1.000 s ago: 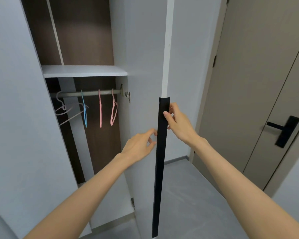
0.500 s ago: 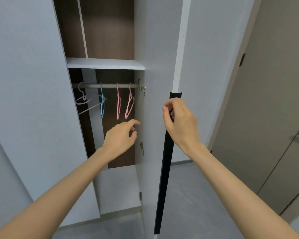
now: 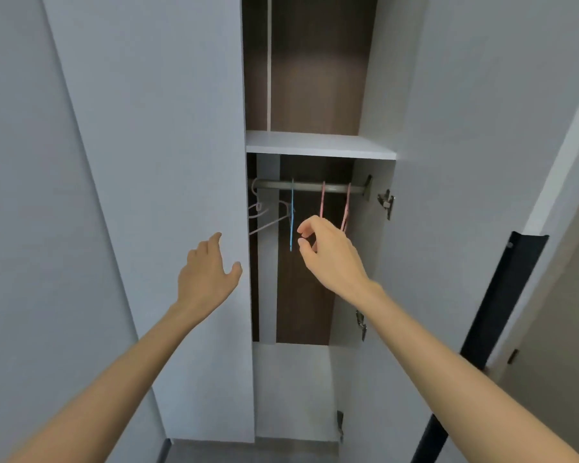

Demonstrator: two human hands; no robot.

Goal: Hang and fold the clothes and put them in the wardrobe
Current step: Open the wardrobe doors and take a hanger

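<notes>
Right hand [image 3: 331, 259] loosely curled, empty — pink hanger [image 3: 322, 202] just behind; left hand [image 3: 208, 272] spread.

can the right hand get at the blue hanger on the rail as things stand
Probably yes. The right hand hovers before the open wardrobe, fingertips just beside the thin blue plastic hanger on the grey metal rail. Nothing shows between them, though how deep the hanger hangs is hard to judge.

A: What hangs on the single rail [image 3: 310, 187]?
B: One white hanger [image 3: 264, 222], one blue hanger [image 3: 292, 222], two pink hangers [image 3: 322, 202] [image 3: 347, 212]: four in all.
A: Anything else?
B: One shelf [image 3: 318, 145], three door hinges [image 3: 386, 202], one black door handle [image 3: 515, 279].
</notes>
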